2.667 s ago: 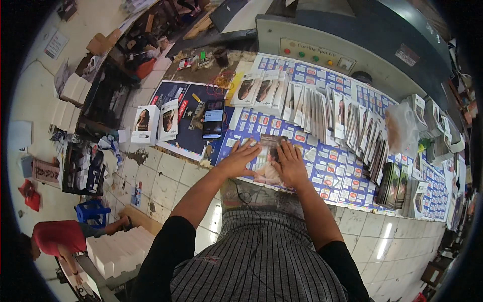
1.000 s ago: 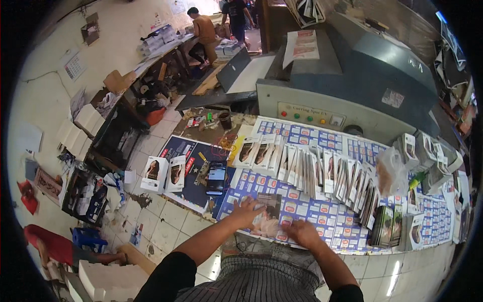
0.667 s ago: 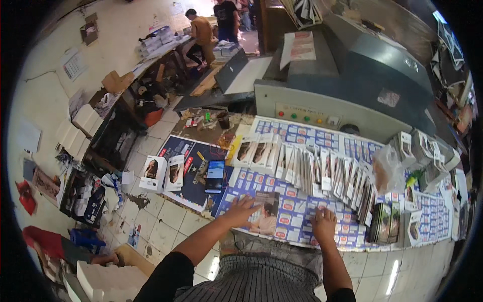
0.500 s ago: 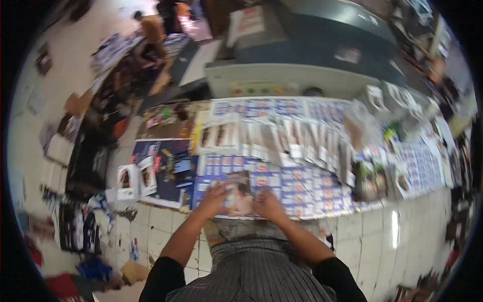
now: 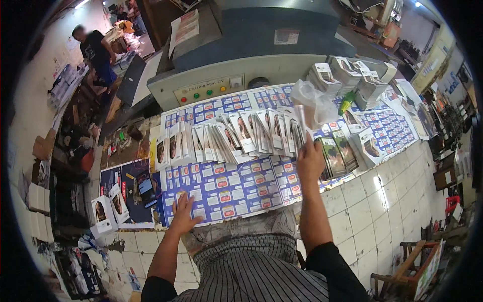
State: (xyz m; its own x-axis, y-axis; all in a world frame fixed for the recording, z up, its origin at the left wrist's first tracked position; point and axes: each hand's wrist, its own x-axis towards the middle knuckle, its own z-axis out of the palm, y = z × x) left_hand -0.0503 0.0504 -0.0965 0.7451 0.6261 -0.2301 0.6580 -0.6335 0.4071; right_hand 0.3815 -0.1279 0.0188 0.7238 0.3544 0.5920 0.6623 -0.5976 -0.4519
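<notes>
My left hand [image 5: 184,214] lies with spread fingers on a blue printed sheet [image 5: 236,189] that covers the table, and it holds nothing. At the right end of a long row of flat white cartons [image 5: 244,132], my right hand [image 5: 311,162] has its fingers closed on a thin white carton [image 5: 301,117] that stands up on edge. Its grip is partly hidden by the hand itself. The row's cartons lean on one another and carry a brown picture. Just right of my right hand, several green-and-brown printed packets [image 5: 338,156] stand packed together.
A clear plastic bag [image 5: 314,103] and a green bottle-like thing [image 5: 347,102] lie behind my right hand. Stacked cartons [image 5: 324,79] stand at the far right. A phone [image 5: 146,189] lies left. Behind the table is a machine panel [image 5: 204,90]; a person [image 5: 95,53] stands far left.
Both hands were on a brown-pictured packet at the table's front; it no longer lies there. My right hand has moved right and forward to the row's end. The view has turned right.
</notes>
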